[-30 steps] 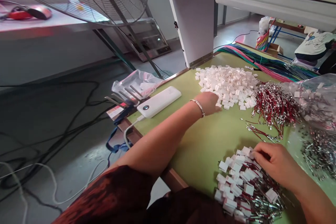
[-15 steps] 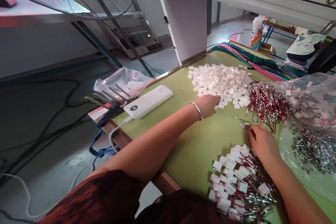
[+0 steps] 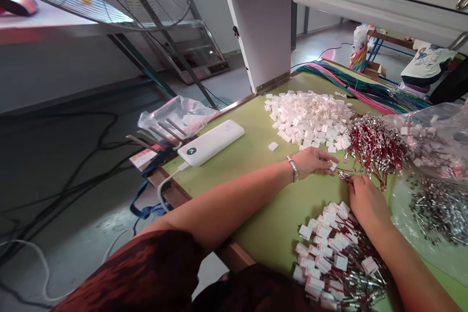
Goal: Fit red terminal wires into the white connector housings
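Note:
My left hand [image 3: 312, 161], with a bracelet at its wrist, pinches a small white connector housing [image 3: 332, 165]. Just right of it, my right hand [image 3: 365, 199] is closed on several thin wires with metal terminals [image 3: 343, 176] pointing left toward the housing. Behind the hands lies a heap of loose white housings [image 3: 310, 114], and one single housing [image 3: 273, 146] sits apart to its left. A bundle of red wires with metal ends [image 3: 378, 146] rests behind my right hand. Nearer my body is a pile of housings joined to wires [image 3: 329, 248].
A white power bank [image 3: 212, 142] with a cable lies on the green table [image 3: 270, 195] at left, beside a device with antennas and a plastic bag [image 3: 175, 112]. Clear bags of parts [image 3: 438, 209] lie at right. Long coloured wires [image 3: 351, 83] cross the back. A fan stands upper left.
My left hand has moved right from the housing heap toward my right hand and now holds a housing. A single housing now lies apart from the heap. The view has shifted slightly.

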Demonstrator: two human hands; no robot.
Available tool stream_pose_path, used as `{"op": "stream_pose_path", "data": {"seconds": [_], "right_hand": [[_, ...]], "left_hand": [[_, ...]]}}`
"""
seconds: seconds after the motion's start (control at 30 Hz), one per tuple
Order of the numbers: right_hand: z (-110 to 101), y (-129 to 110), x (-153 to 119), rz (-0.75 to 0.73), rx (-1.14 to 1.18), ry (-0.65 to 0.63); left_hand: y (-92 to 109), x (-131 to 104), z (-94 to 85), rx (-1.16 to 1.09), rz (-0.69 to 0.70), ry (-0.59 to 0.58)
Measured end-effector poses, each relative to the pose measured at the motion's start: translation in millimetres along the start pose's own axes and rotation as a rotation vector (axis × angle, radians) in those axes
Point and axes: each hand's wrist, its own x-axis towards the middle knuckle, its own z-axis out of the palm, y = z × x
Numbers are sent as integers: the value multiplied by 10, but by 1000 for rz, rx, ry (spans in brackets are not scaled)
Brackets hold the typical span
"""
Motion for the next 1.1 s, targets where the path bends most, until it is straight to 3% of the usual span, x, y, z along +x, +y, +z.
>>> {"op": "stream_pose_path", "data": {"seconds": [0.17,0.33,0.4,0.53,0.8,0.97,1.1], "right_hand": [[-39,63,-30,3,152,94],[-34,100,-45,-15,295,63],[-53,91,-52,-35,378,106],[-100,60,-67,-121,474,203],[-120,43,-127,-209,185,207],[-182,35,-148,-353,-85,299],[-218,37,-155,-411,-94,440]], "left_hand": [[-26,8,17,-61,-57,5],[-43,4,57,-78,-92,1],[-41,-2,69,-82,-107,-2],[-20,-28,81,-117,-132,-98],[-24,-35,58,-70,-125,-185],[-67,-20,55,189,-33,-204],[-59,-19,52,118,-55,-229]]}}
